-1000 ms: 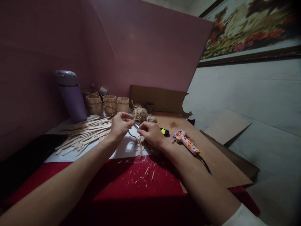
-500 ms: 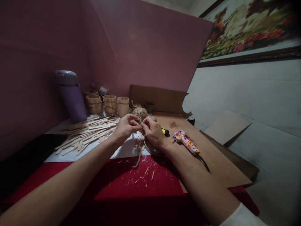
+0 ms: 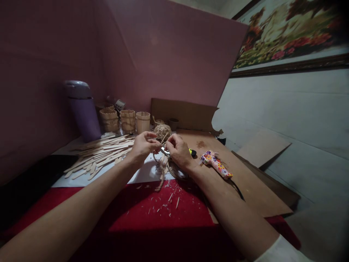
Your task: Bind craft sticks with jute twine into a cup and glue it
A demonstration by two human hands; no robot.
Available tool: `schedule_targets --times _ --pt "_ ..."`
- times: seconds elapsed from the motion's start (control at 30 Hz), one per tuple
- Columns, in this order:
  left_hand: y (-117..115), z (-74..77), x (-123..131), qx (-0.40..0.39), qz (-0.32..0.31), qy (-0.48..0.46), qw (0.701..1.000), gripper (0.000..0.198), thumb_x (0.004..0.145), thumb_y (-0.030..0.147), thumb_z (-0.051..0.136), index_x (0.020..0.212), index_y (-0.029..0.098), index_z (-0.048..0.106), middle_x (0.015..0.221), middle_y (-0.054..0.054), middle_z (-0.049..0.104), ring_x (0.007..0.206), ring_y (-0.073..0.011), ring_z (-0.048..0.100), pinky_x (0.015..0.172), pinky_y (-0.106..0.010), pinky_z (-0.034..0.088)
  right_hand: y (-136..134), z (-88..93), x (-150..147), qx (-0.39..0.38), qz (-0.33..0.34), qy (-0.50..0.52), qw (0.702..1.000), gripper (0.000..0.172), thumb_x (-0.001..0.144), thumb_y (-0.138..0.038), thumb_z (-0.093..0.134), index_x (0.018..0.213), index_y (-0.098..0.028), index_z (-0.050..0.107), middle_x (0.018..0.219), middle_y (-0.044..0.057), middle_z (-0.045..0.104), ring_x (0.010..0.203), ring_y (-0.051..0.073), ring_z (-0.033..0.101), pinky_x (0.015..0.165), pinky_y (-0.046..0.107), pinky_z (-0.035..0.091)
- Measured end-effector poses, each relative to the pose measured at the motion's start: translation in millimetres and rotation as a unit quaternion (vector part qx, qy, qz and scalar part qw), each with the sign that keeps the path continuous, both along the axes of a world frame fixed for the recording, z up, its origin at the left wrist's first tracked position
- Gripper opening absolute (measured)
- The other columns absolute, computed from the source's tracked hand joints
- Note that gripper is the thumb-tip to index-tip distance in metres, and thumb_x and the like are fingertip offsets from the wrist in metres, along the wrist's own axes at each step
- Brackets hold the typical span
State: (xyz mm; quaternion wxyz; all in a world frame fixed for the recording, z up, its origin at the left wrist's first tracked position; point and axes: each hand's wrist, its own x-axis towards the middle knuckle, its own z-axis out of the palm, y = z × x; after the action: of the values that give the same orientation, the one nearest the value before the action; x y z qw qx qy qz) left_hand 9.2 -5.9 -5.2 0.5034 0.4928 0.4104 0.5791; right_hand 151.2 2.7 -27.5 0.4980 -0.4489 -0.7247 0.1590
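My left hand (image 3: 145, 145) is closed in a pinch on jute twine, thumb against fingers. Close by on the right, my right hand (image 3: 177, 150) pinches the twine too, with a small gap between the two hands. A loose length of twine (image 3: 163, 174) hangs down below them and trails onto the red cloth. Just behind the hands sits the ball of jute twine (image 3: 163, 131). A yellow and black tool (image 3: 192, 153) is partly hidden behind my right hand. Beside my right forearm lies a flower-patterned glue gun (image 3: 216, 163) with a black cord.
Flat wooden sticks (image 3: 103, 154) lie heaped on white paper at left. Behind them stand several stick-built cups (image 3: 143, 123) and a purple flask (image 3: 85, 114). A cardboard sheet (image 3: 253, 189) covers the right side. Scraps litter the red cloth (image 3: 152, 214).
My hands have drawn slightly apart, the left one shifting a little to the left. Both still pinch the twine, and its hanging end has moved slightly.
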Motion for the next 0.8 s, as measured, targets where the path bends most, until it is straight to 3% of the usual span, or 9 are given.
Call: schedule_targets --times 0.13,0.27,0.37,0.57,0.67,0.8 --pt "-0.6 0.2 0.8 -0.001 0.003 0.004 1.0 0.039 0.053 0.0 0.071 0.084 0.013 0.051 0.053 0.0 0.062 0.041 -0.0137 0.055 0.045 -0.027 0.042 0.3 -1.0 1.5 -0.033 0.024 -0.026 0.999 0.012 0.086 -0.023 0.048 0.074 -0.022 0.049 0.058 -0.002 0.061 0.055 0.013 0.058 0.058 0.024 0.041" --pt "1.1 -1.5 0.3 0.016 0.016 0.009 1.0 0.037 0.053 0.0 0.071 0.081 0.013 0.051 0.051 0.001 0.06 0.04 -0.0128 0.054 0.043 -0.025 0.042 -0.4 -4.1 2.2 -0.039 0.053 -0.088 0.994 0.005 0.088 -0.02 0.047 0.09 -0.022 0.052 0.069 0.0 0.068 0.06 0.015 0.062 0.06 0.025 0.042" --pt "4.2 -4.4 -1.0 0.028 0.029 0.02 0.999 0.036 0.052 0.001 0.072 0.079 0.014 0.052 0.051 0.002 0.058 0.039 -0.0123 0.053 0.042 -0.024 0.041 -2.3 -3.6 2.4 -0.013 0.038 -0.145 0.989 0.009 0.09 -0.021 0.046 0.095 -0.022 0.054 0.074 0.001 0.07 0.066 0.016 0.064 0.064 0.026 0.041" --pt "9.5 -9.0 -3.5 0.04 0.068 0.046 0.996 0.033 0.052 0.002 0.071 0.076 0.015 0.052 0.049 0.005 0.054 0.039 -0.0113 0.05 0.04 -0.023 0.039 -2.7 0.6 4.0 0.103 -0.041 -0.296 0.949 0.02 0.092 -0.027 0.048 0.078 -0.019 0.059 0.083 0.007 0.066 0.081 0.02 0.057 0.073 0.031 0.038" --pt "9.9 -9.1 -3.3 0.042 0.071 0.059 0.995 0.032 0.053 0.003 0.071 0.075 0.015 0.052 0.05 0.004 0.055 0.04 -0.0117 0.051 0.041 -0.024 0.04 -0.1 0.3 4.8 0.133 -0.024 -0.282 0.95 0.02 0.092 -0.022 0.048 0.076 -0.017 0.06 0.088 0.008 0.063 0.085 0.019 0.054 0.079 0.032 0.04" --pt "9.2 -8.7 -2.0 0.034 0.066 0.052 0.996 0.033 0.05 0.002 0.071 0.075 0.015 0.053 0.051 0.003 0.056 0.04 -0.0119 0.051 0.041 -0.023 0.039 -0.2 0.9 3.1 0.108 0.015 -0.162 0.981 0.017 0.085 -0.015 0.052 0.069 -0.017 0.058 0.088 0.007 0.062 0.082 0.016 0.057 0.079 0.029 0.043"
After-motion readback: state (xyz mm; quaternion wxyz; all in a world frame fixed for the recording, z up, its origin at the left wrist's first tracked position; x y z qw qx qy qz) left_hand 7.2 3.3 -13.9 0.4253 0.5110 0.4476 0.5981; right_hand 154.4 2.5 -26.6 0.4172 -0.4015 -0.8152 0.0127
